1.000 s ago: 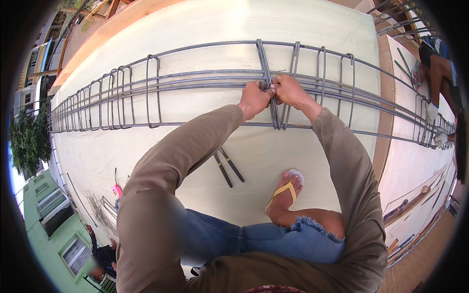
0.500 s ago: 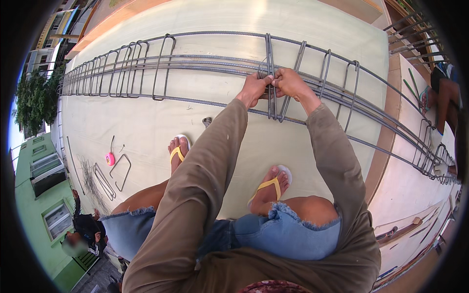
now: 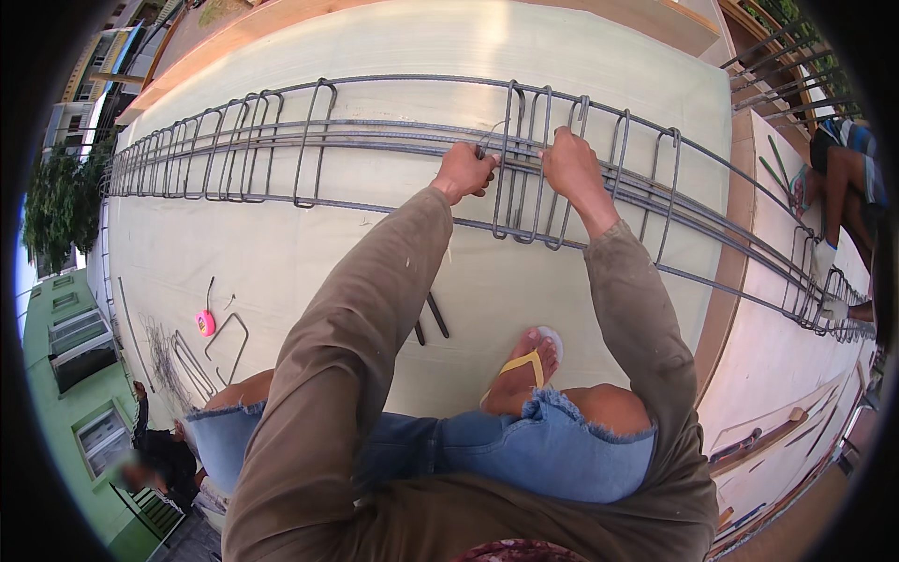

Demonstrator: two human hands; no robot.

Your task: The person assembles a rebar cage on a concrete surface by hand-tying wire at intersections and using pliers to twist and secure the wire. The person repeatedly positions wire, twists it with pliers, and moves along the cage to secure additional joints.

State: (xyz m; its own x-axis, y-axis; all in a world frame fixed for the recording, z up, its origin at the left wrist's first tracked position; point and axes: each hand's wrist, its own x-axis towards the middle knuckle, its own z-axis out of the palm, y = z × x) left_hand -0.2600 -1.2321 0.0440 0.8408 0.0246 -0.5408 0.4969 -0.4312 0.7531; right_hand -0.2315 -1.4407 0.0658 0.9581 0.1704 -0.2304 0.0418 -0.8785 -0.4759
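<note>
A long rebar cage [image 3: 393,140] of steel bars with rectangular stirrups lies across in front of me. My left hand [image 3: 463,172] is closed at the middle bars, just left of a stirrup [image 3: 507,112]. A thin tie wire [image 3: 487,139] sticks up from its fingers. To the right, my right hand [image 3: 571,161] is closed around what looks like another stirrup [image 3: 583,114]; its fingers partly hide the bar. Between the hands stands one more stirrup [image 3: 536,201]. Two dark tool handles [image 3: 432,320] show beside my left forearm, the rest hidden.
A pink tape measure [image 3: 205,323], bent stirrups [image 3: 242,347] and loose wires [image 3: 164,361] lie at the left. My sandalled foot [image 3: 524,367] is below the cage. At the far right a co-worker's gloved hand [image 3: 824,258] is at the cage's end. Another person [image 3: 164,468] is lower left.
My hands have moved apart, left hand leftward and right hand rightward. The stirrups bunched between them now stand spaced out. The dark tool handles have come into view; my left foot is now hidden.
</note>
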